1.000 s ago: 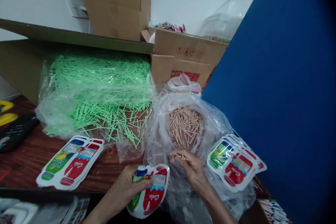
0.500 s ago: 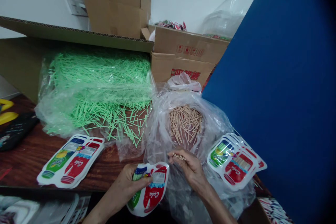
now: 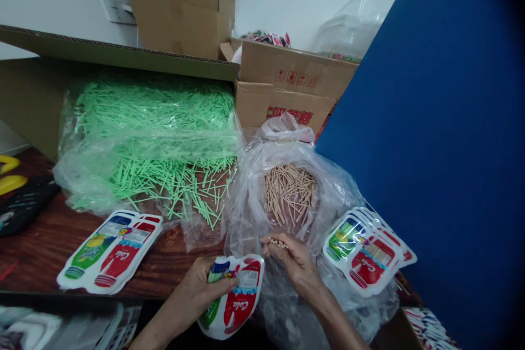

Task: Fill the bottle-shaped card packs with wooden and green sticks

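Thumb and fingers pinched shut on a printed pouch (image 3: 244,290) toward four o'clock, the left hand (image 3: 199,287) sits beside the right hand (image 3: 299,265), curled round a bunch of sticks (image 3: 279,243), with loose brown sticks (image 3: 289,191) at its twelve o'clock and stacked pouches (image 3: 369,254) at three.

left hand (image 3: 205,290): gripping Cola pouch (image 3: 243,298); right hand (image 3: 301,268): holding tan sticks (image 3: 279,244); beyond: green sticks (image 3: 156,112)
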{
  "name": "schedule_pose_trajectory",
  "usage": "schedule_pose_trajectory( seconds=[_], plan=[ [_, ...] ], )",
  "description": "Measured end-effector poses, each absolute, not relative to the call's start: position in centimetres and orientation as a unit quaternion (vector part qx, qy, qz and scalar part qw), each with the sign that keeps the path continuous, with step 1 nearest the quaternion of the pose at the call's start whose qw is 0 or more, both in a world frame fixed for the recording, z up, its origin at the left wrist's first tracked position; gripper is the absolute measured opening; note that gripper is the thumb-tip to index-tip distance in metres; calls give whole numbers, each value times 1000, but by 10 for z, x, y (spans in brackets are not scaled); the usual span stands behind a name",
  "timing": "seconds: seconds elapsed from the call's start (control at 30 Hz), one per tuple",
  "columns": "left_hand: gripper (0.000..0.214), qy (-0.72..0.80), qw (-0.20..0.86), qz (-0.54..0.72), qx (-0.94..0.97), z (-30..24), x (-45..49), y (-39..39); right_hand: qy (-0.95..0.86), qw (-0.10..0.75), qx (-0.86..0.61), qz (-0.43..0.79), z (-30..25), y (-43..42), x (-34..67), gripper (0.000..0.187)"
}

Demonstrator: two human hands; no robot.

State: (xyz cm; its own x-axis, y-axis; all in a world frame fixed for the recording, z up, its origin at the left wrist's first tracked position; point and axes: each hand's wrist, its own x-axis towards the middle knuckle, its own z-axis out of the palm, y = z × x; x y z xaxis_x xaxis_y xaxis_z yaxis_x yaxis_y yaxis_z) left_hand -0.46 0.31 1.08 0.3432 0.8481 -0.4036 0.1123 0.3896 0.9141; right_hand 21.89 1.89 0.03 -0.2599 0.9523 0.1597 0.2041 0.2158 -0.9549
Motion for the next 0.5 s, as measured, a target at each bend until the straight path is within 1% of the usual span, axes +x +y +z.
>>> schedule_pose_trajectory(
  seconds=[0.1, 0.17, 0.2, 0.23, 0.27, 0.4, 0.5],
  plan=[
    [27, 502, 668, 270, 478, 7, -7, 2, -628, 443, -469, 437, -8, 32, 230, 25],
    [27, 504, 671, 267, 473, 4, -8, 1, -627, 438, -529, 368, -17, 52, 249, 28],
    [27, 506, 672, 267, 470, 3, -8, 1, -634, 414, -572, 315, -21, 65, 260, 30],
    [27, 509, 671, 268, 468, 2, -8, 1, -645, 364, -624, 248, -25, 78, 272, 31],
    [27, 509, 671, 269, 467, 1, -8, 1, -646, 343, -644, 225, -28, 90, 283, 30],
    [28, 488, 678, 275, 476, -3, -6, 2, -669, 274, -664, 191, -35, 125, 307, 19],
    [28, 483, 683, 271, 477, -6, -8, 3, -675, 239, -672, 188, -37, 132, 304, 20]
  ],
)
